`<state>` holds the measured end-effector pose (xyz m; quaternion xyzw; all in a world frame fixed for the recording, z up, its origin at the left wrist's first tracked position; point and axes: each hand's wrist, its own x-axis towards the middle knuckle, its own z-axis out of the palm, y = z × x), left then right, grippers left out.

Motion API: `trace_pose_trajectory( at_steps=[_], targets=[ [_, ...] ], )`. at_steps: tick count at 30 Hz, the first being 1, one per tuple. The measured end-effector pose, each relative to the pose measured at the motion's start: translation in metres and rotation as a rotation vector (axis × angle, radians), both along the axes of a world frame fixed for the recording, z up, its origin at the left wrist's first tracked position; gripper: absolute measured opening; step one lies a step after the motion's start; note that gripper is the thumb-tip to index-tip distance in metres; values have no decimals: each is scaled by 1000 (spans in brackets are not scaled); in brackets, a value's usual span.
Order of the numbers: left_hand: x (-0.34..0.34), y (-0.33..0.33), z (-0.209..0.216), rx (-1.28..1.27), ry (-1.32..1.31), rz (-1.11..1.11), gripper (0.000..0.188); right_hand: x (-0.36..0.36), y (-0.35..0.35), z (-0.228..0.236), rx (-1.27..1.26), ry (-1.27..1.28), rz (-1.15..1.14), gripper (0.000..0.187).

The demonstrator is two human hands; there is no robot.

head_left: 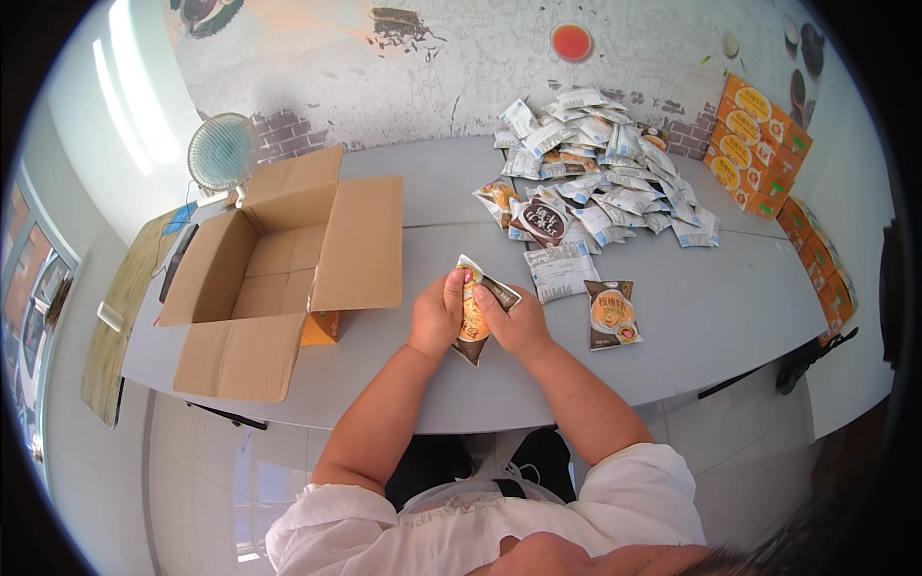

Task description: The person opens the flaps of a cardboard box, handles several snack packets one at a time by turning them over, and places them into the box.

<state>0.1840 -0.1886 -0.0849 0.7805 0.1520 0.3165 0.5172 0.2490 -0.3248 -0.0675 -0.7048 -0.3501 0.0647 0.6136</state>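
Both my hands hold a small stack of flat brown and orange snack packets [474,322] just above the grey table [711,317]. My left hand [440,313] grips the stack's left side, thumb on top. My right hand [517,324] grips its right side. Just right of my right hand, one brown packet [611,314] lies face up on the table, and a white packet [559,271] lies face down beyond it. Farther back spreads a big heap of packets [600,168], mostly white backs up.
An open, empty cardboard box [274,269] stands left of my hands, flaps spread, with an orange carton [322,328] tucked under its near flap. Orange cartons [754,144] are stacked at the far right. A small fan [223,154] stands behind the box.
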Motion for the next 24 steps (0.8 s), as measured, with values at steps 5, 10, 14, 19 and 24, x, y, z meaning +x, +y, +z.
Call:
trace_pose_trajectory(
  at_steps=[5, 10, 14, 19, 24],
  targets=[
    [5, 1, -3, -203, -38, 26, 55, 7, 0, 8, -71, -32, 97, 47],
    [11, 9, -11, -735, -149, -198, 58, 8, 0, 5, -248, -43, 129, 47],
    [15, 10, -20, -510, -109, -186, 58, 0, 0, 14, -353, -80, 153, 49],
    [15, 10, -23, -314, -136, -26, 58, 1, -1, 20, -503, -24, 167, 45],
    [7, 3, -9, -231, -74, -19, 58, 1, -2, 2, -253, -124, 143, 36]
  ],
)
